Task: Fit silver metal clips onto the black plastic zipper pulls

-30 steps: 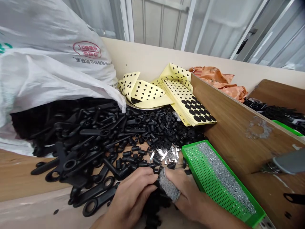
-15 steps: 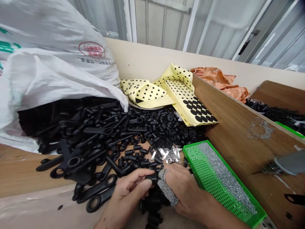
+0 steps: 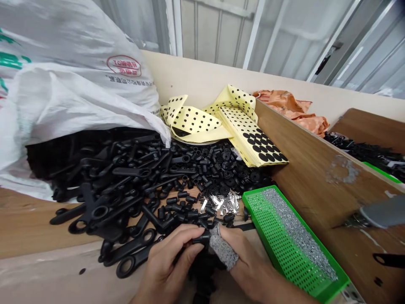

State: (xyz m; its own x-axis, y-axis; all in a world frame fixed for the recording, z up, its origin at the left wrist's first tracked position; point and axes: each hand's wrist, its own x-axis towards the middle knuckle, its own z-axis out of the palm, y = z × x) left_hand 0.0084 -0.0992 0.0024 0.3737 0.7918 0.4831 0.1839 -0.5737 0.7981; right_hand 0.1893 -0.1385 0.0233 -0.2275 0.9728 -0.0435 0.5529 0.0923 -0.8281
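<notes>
My left hand (image 3: 172, 259) is closed, its thumb and forefinger pinching a small black plastic cylinder (image 3: 202, 239) just above the table's near edge. My right hand (image 3: 245, 264) meets it from the other side, its thumb bound in a grey speckled wrap (image 3: 223, 248) and pressed to the cylinder's right end. The right fingertips are hidden. Below both hands lie more black parts (image 3: 202, 280), dark and blurred. Just beyond them are loose black plastic cylinders (image 3: 182, 207) and a small heap of shiny metal strips (image 3: 226, 202).
Black lever-like handles (image 3: 133, 171) spill from a white woven sack (image 3: 82, 97) at left. A green tray (image 3: 284, 249) of small metal pieces stands at right beside a wooden divider (image 3: 316, 177). Yellow dotted sticker sheets (image 3: 247, 126) lie behind; a grey power tool (image 3: 382, 213) is far right.
My right hand has turned, so its fingers now drop out of sight and the wrapped thumb shows more fully. The left corner of the yellow sheets has lifted.
</notes>
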